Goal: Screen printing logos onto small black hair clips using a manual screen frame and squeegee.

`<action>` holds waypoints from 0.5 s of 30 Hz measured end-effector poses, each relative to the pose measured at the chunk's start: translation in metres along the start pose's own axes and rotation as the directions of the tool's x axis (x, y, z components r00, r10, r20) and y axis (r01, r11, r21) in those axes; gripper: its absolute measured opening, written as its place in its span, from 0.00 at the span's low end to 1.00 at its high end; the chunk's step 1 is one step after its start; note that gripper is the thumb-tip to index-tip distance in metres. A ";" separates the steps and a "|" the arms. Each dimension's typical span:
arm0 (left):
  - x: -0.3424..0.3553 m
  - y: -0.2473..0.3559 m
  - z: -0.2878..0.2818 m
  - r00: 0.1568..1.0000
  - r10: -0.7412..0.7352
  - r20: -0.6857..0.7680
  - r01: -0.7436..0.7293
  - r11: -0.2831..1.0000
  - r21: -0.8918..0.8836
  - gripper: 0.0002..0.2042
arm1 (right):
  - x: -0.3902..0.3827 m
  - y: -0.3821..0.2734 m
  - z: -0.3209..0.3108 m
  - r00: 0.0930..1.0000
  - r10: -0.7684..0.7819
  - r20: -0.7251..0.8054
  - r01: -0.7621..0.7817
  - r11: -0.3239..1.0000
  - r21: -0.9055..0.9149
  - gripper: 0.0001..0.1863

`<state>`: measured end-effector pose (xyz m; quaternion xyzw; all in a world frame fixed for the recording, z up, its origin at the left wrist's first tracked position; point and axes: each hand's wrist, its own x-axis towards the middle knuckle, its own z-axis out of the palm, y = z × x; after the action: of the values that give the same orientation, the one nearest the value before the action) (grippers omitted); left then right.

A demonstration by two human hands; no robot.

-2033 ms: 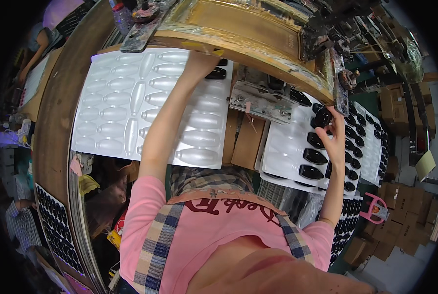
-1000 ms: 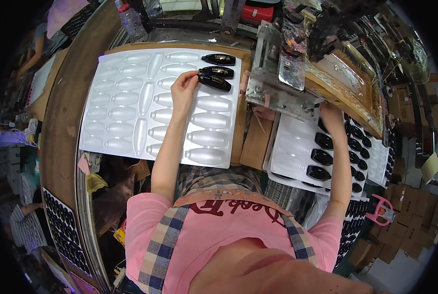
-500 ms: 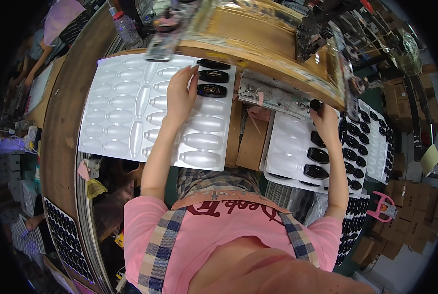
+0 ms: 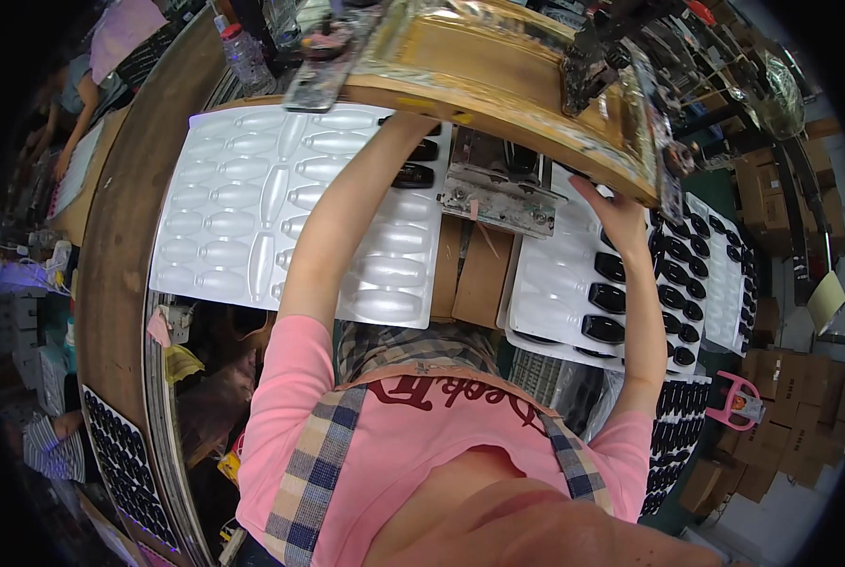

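- Head view, left hand: reaches forward over the white moulded tray, its fingers hidden under the overhanging wooden frame; cannot tell whether clenched or released.
- Just beside that hand, toward the person's right: two black oval pieces seated in the tray's near-right pockets, long axes lying across the reach, left to right.
- Right hand: raised with fingers spread and released, grasping nothing, at the frame's lower edge above the second tray.
- Directly below and to the right of that hand: a column of black pieces, long axes also crosswise.
- Between the hands: a grey metal fixture and cardboard on the table.
- Nearer hand for the filled pockets of the big tray: left; for the part-filled tray: right.
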<state>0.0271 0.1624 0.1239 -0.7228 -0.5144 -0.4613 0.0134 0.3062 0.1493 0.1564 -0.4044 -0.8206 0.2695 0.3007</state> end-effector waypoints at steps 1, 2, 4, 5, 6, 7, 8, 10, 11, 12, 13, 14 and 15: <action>0.001 0.002 -0.011 0.998 -0.068 -0.015 0.066 0.994 -0.086 0.10 | 0.005 -0.010 0.008 0.999 0.007 0.054 -0.006 1.000 -0.013 0.26; -0.001 0.004 -0.024 0.988 -0.147 -0.036 0.138 0.973 -0.183 0.10 | 0.011 -0.014 0.017 0.998 -0.006 0.065 0.013 0.994 -0.113 0.28; -0.015 0.003 -0.049 0.942 -0.326 -0.078 0.276 0.886 -0.373 0.10 | 0.022 -0.020 0.036 0.995 -0.032 0.092 0.058 0.954 -0.293 0.32; -0.025 -0.001 -0.055 0.909 -0.406 -0.095 0.322 0.827 -0.461 0.10 | 0.021 -0.021 0.042 0.995 -0.035 0.095 0.059 0.964 -0.261 0.33; -0.039 -0.012 -0.058 0.872 -0.474 -0.122 0.321 0.742 -0.588 0.10 | 0.021 -0.023 0.047 0.994 -0.046 0.102 0.068 0.973 -0.222 0.35; -0.056 -0.017 -0.058 0.830 -0.534 -0.159 0.330 0.701 -0.632 0.10 | 0.022 -0.023 0.050 0.993 -0.056 0.108 0.076 0.980 -0.183 0.36; -0.074 -0.025 -0.056 0.798 -0.579 -0.166 0.376 0.695 -0.613 0.11 | 0.019 -0.023 0.048 0.989 -0.069 0.132 0.098 0.968 -0.232 0.35; -0.109 -0.031 -0.052 0.743 -0.648 -0.165 0.462 0.675 -0.575 0.11 | 0.009 -0.013 0.031 0.989 -0.024 0.145 0.065 0.956 -0.286 0.31; -0.123 -0.030 -0.051 0.726 -0.672 -0.149 0.499 0.663 -0.558 0.11 | 0.005 -0.005 0.022 0.991 0.037 0.126 0.002 0.956 -0.294 0.29; -0.137 -0.027 -0.047 0.704 -0.698 -0.132 0.538 0.645 -0.543 0.11 | -0.003 0.016 0.010 0.982 0.174 0.073 -0.150 0.954 -0.259 0.26; -0.148 -0.026 -0.043 0.678 -0.725 -0.118 0.570 0.621 -0.538 0.12 | -0.007 0.058 -0.003 0.995 0.051 -0.089 -0.075 0.952 -0.298 0.22; -0.157 -0.025 -0.037 0.656 -0.748 -0.102 0.600 0.599 -0.531 0.12 | -0.004 0.077 -0.008 0.990 -0.006 -0.142 -0.046 0.932 -0.359 0.20; -0.163 -0.024 -0.033 0.634 -0.768 -0.087 0.628 0.578 -0.522 0.13 | -0.001 0.086 -0.012 0.979 -0.063 -0.195 -0.025 0.907 -0.421 0.18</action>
<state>-0.0195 0.0379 0.0207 -0.3592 -0.6310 -0.6373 -0.2581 0.3582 0.1967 0.1048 -0.4771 -0.8281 0.0406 0.2915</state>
